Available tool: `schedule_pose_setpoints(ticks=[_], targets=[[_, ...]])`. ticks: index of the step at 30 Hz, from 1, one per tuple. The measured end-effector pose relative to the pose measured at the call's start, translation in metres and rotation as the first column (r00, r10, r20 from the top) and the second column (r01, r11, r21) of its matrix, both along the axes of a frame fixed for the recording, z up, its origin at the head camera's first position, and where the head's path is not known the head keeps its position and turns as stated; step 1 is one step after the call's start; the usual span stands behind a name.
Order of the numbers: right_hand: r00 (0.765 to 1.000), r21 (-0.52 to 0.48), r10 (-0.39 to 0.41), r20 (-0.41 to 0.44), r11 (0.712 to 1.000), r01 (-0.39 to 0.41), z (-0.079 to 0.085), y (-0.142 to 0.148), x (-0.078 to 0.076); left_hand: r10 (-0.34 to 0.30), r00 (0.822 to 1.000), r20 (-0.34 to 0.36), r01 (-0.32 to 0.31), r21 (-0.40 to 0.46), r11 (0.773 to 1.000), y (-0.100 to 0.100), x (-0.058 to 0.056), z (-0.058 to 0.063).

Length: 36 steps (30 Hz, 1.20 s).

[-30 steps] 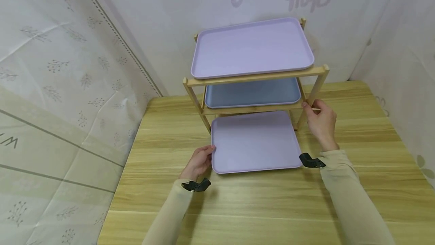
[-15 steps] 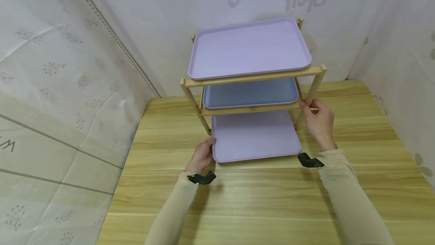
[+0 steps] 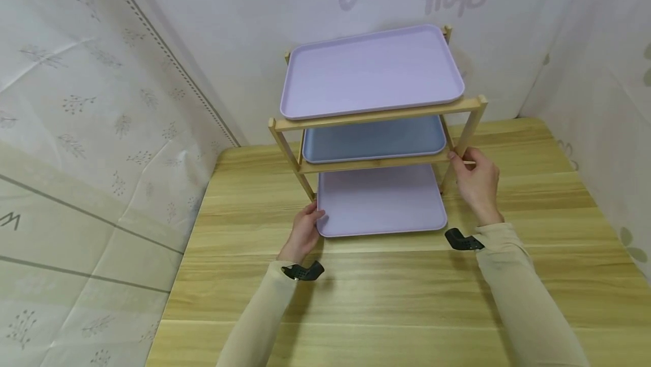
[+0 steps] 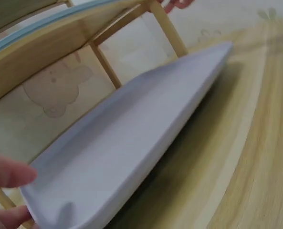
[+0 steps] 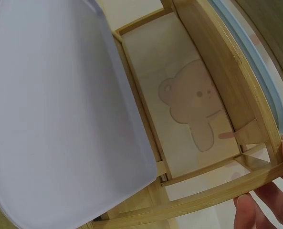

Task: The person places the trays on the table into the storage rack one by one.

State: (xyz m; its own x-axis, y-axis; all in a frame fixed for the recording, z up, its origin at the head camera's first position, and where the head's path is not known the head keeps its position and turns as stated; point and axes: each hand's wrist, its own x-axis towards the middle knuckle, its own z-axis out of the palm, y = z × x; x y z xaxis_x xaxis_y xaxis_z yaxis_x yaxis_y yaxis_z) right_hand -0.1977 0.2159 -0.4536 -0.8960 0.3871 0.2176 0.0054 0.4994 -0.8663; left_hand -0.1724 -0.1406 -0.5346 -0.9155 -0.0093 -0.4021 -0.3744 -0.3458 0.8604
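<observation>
At its left edge, the lower lilac tray [image 3: 381, 203] is held by my left hand [image 3: 303, 232], thumb above the rim and fingers at its side and below. The tray's back part lies under the middle shelf of the wooden rack [image 3: 376, 164], and its front sticks out. In the left wrist view, a dark gap shows beneath the tray's front edge. My right hand [image 3: 478, 181] grips the rack's right front upright at middle-shelf height. A blue tray [image 3: 376, 139] sits on that shelf. Another lilac tray [image 3: 373, 72] lies slightly askew on top.
The rack stands on a wood-grain table [image 3: 386, 299], close to a pale printed cloth [image 3: 244, 33] behind it. More cloth [image 3: 91, 158] hangs at the left and right. Both forearms wear dark wrist straps.
The lower lilac tray has slid back, further under the rack, and my left hand has moved forward with it. My right hand stays on the upright.
</observation>
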Motion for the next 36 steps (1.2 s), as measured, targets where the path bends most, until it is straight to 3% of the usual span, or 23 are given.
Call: schedule_pose_setpoints(ticks=[3, 6, 9, 12, 18, 24, 29, 32, 35, 36], targets=[[1.0, 0.006, -0.006, 0.007, 1.0, 0.006, 0.0, -0.001, 0.0, -0.03, 0.999, -0.041, 0.024, -0.119, 0.993, -0.002, 0.003, 0.001], [1.0, 0.015, -0.013, 0.011, 1.0, 0.012, -0.001, -0.001, 0.001, -0.102, 0.991, -0.087, 0.072, -0.296, 0.952, -0.005, 0.006, 0.003], [1.0, 0.025, -0.016, 0.018, 1.0, 0.016, 0.0, -0.001, 0.001, -0.187, 0.975, -0.121, 0.114, -0.451, 0.885, -0.006, 0.009, 0.005], [0.999, 0.027, -0.014, 0.03, 1.0, 0.013, 0.0, -0.001, 0.001, -0.255, 0.955, -0.154, 0.13, -0.553, 0.823, -0.007, 0.012, 0.006], [0.999, 0.028, -0.018, 0.036, 0.999, 0.017, -0.001, -0.001, 0.001, -0.346, 0.919, -0.191, 0.095, -0.743, 0.663, -0.006, 0.016, 0.007], [1.0, 0.026, -0.02, 0.024, 0.999, 0.019, -0.002, -0.001, 0.0, -0.431, 0.867, -0.251, 0.036, -0.831, 0.555, -0.007, 0.023, 0.008], [1.0, 0.025, -0.017, 0.022, 1.0, 0.016, -0.001, 0.0, 0.001, -0.517, 0.825, -0.23, 0.052, -0.879, 0.475, -0.008, 0.03, 0.008], [1.0, 0.024, -0.014, 0.021, 1.0, 0.014, -0.001, 0.0, 0.001, -0.563, 0.794, -0.23, 0.054, -0.895, 0.442, -0.009, 0.032, 0.007], [1.0, 0.025, -0.013, 0.018, 1.0, 0.012, 0.0, 0.0, 0.002, -0.605, 0.758, -0.246, 0.012, -0.921, 0.39, -0.009, 0.034, 0.006], [1.0, 0.024, -0.013, 0.017, 1.0, 0.013, 0.0, -0.001, 0.002, -0.618, 0.746, -0.249, -0.01, -0.932, 0.363, -0.009, 0.034, 0.006]])
